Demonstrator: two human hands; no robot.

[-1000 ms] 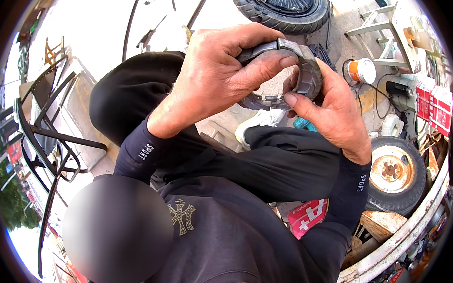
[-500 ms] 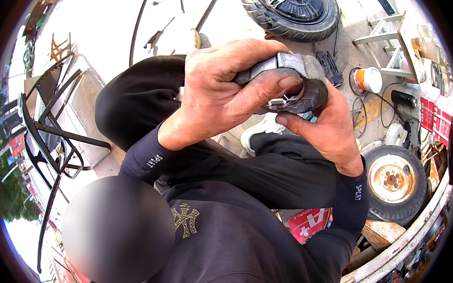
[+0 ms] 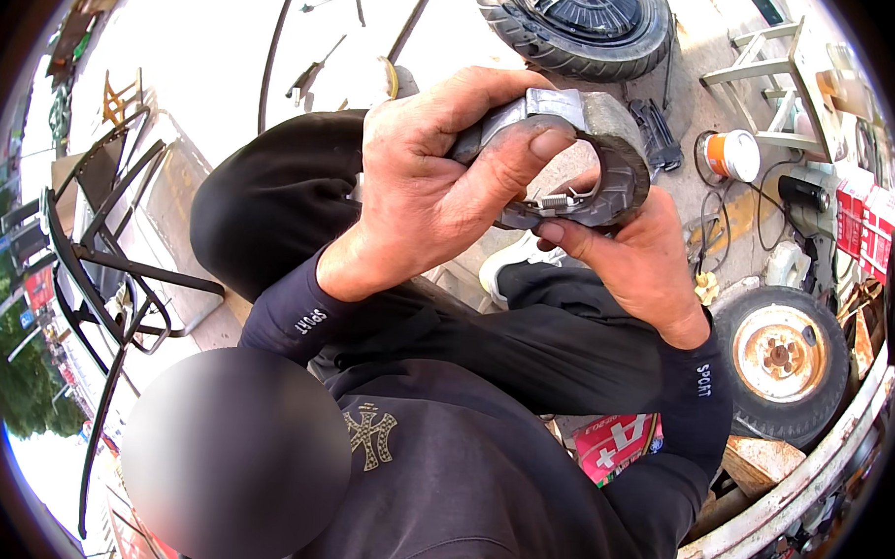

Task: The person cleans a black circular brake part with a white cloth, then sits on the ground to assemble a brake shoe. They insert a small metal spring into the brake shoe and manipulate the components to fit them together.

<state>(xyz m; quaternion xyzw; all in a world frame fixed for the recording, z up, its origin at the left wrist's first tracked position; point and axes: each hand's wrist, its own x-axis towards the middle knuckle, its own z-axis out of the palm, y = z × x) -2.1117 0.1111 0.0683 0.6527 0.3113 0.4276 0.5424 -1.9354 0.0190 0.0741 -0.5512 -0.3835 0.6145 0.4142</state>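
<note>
A ring-shaped pair of grey drum brake shoes point(image 3: 615, 128) is held up in front of my chest. A small coil spring point(image 3: 554, 201) spans the near side of the ring. My left hand point(image 3: 417, 170) is closed round the left part, its thumb lying across the shoes towards the centre opening. From the lower right, my right hand point(image 3: 645, 262) grips the ring, with its thumb near the spring and its other fingers mostly hidden behind. Both arms wear dark sleeves.
A motor wheel with a tyre point(image 3: 574, 33) lies ahead, beside a metal stool point(image 3: 770, 79). An orange-and-white tub point(image 3: 730, 154) and a rusty-rimmed wheel point(image 3: 780, 355) are at right. A black metal frame point(image 3: 123, 260) stands left. A screwdriver point(image 3: 309, 76) lies ahead.
The brake shoes have tilted so their centre opening shows wider. My right hand has shifted slightly lower, and my left thumb has moved a little left and upward on the ring.
</note>
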